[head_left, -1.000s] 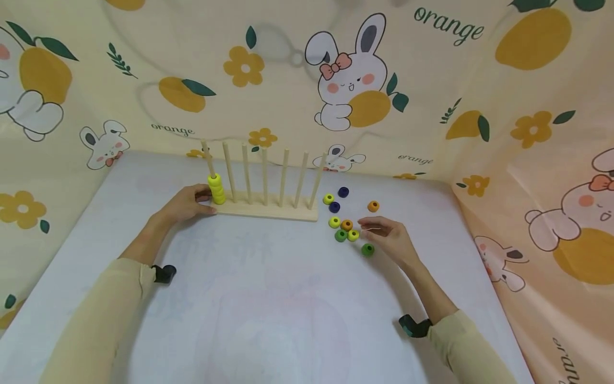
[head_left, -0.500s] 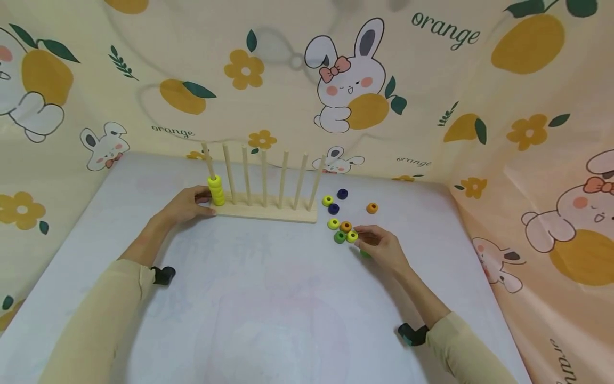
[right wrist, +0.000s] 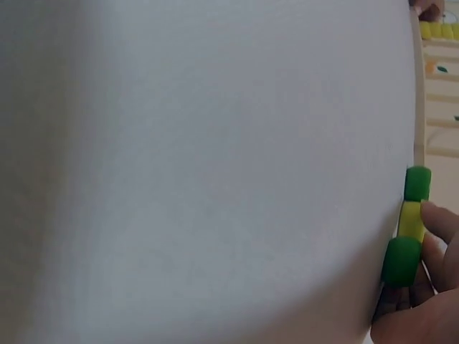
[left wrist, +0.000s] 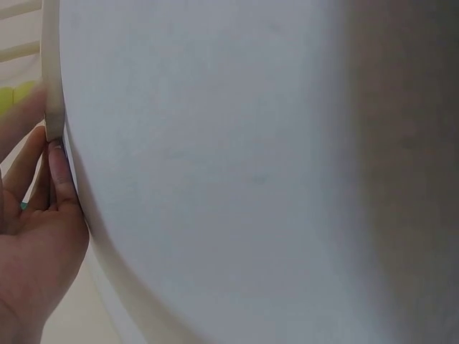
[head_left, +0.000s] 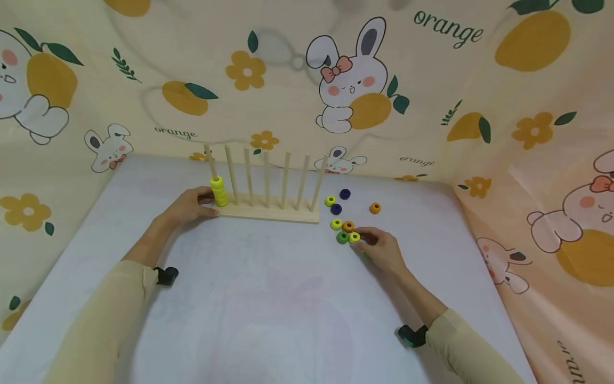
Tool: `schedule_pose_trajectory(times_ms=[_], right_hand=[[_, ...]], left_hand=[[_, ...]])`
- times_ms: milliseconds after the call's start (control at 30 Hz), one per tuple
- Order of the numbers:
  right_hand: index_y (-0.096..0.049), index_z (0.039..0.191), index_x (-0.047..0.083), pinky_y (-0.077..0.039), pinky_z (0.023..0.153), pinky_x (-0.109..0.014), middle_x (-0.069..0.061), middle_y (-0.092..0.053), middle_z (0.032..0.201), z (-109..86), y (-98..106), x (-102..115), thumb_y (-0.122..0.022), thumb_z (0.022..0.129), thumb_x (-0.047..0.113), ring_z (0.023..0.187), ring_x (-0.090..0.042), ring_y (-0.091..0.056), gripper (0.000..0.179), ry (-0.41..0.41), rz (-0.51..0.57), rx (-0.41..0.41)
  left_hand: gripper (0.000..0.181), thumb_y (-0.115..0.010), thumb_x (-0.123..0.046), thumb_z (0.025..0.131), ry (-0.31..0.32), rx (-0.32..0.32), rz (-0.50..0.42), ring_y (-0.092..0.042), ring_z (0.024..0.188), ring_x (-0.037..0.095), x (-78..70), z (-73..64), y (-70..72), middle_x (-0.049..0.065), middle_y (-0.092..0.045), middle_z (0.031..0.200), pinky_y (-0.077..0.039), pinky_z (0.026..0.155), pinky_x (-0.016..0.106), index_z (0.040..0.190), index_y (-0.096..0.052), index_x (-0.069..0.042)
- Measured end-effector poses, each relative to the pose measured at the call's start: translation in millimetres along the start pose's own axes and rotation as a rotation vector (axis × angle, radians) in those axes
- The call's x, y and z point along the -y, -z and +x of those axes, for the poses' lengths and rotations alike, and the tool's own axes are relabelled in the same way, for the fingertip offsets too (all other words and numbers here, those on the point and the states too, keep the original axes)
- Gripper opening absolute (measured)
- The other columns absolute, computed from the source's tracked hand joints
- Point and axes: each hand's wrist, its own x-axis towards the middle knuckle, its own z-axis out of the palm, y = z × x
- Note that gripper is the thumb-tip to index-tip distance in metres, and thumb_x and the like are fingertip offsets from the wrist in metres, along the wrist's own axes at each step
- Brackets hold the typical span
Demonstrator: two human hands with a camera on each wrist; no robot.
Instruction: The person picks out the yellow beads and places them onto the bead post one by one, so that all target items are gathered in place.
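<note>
In the head view, a wooden peg stand (head_left: 268, 215) with several upright pegs stands at the back of the table. Several yellow beads (head_left: 218, 192) are stacked on its leftmost peg. My left hand (head_left: 187, 208) grips the left end of the base, thumb along the front edge. To the right of the stand, my right hand (head_left: 384, 252) pinches a loose yellow bead (head_left: 354, 238) low at the table. A green bead (head_left: 342, 238) sits just left of it. Another green bead (right wrist: 401, 262), mostly hidden under the hand in the head view, shows in the right wrist view.
Near the right hand lie an orange bead (head_left: 348, 226) and a yellow bead (head_left: 336, 224). Farther back are another yellow bead (head_left: 330, 201), two purple beads (head_left: 345, 194) and a separate orange bead (head_left: 375, 208). A printed cloth (head_left: 283, 106) hangs behind the table (head_left: 249, 298).
My right hand has moved left and down from beside the loose beads to the yellow bead and now pinches it, covering most of a green bead. The left hand has stayed on the stand.
</note>
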Motion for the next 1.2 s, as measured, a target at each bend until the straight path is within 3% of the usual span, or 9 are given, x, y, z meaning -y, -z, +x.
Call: schedule_pose_trajectory(times_ms=[233,733,1000,1200], right_hand=[[-0.073,0.115,0.011,-0.054,0.083,-0.029,-0.005,-0.072,0.106,1.9,-3.3,0.1,-0.079,0.086,0.018,0.096,-0.02,-0.064,0.03,-0.012,-0.03,-0.038],[-0.07,0.119,0.011,-0.055,0.08,-0.019,-0.004,-0.069,0.114,6.9,7.7,1.1,-0.073,0.091,0.017,0.099,-0.018,-0.064,0.028,0.014,0.0,0.021],[-0.069,0.122,0.014,-0.057,0.079,-0.021,-0.007,-0.068,0.121,10.5,21.7,16.2,-0.072,0.093,0.02,0.105,-0.024,-0.068,0.029,0.032,0.044,0.039],[-0.069,0.12,0.005,-0.055,0.078,-0.018,-0.015,-0.069,0.118,15.0,32.8,40.4,-0.072,0.092,0.013,0.101,-0.029,-0.069,0.03,0.123,0.062,0.033]], left_hand=[[0.07,-0.077,-0.005,0.085,-0.003,0.004,-0.002,-0.041,0.136,0.043,-0.8,1.1,2.5,0.03,-0.043,0.146,-0.032,0.117,0.05,0.143,-0.04,0.011],[0.07,-0.077,-0.003,0.085,0.007,0.001,0.01,-0.041,0.136,0.043,1.5,0.1,2.2,0.03,-0.044,0.145,-0.032,0.117,0.049,0.143,-0.04,0.011],[0.07,-0.077,-0.006,0.086,0.01,0.003,0.0,-0.042,0.136,0.042,3.0,2.1,2.6,0.028,-0.045,0.145,-0.031,0.117,0.05,0.143,-0.041,0.009],[0.069,-0.076,-0.003,0.086,0.008,0.005,-0.001,-0.041,0.136,0.043,1.3,2.0,1.6,0.03,-0.044,0.145,-0.031,0.117,0.05,0.143,-0.04,0.011]])
